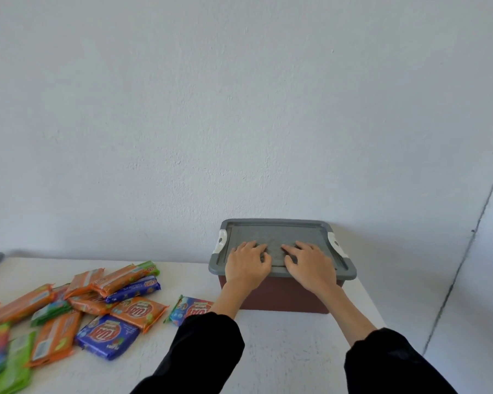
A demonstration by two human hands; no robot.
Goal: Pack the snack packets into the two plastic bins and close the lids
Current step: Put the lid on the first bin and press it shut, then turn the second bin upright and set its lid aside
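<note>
Packets (pixel 138 308): loose heap on the surface (pixel 282 351), left of the bin (pixel 282 297); glossy film, probably light and slippery, best pinched by the flat sides.
Left hand (pixel 246 265): fingers spread, pressing the lid (pixel 276 231), gripping nothing.
Lid: grey, stiff plastic, on the brown bin; white latches (pixel 221 240) at both ends.
Right hand (pixel 310 265): same, just beside.
</note>
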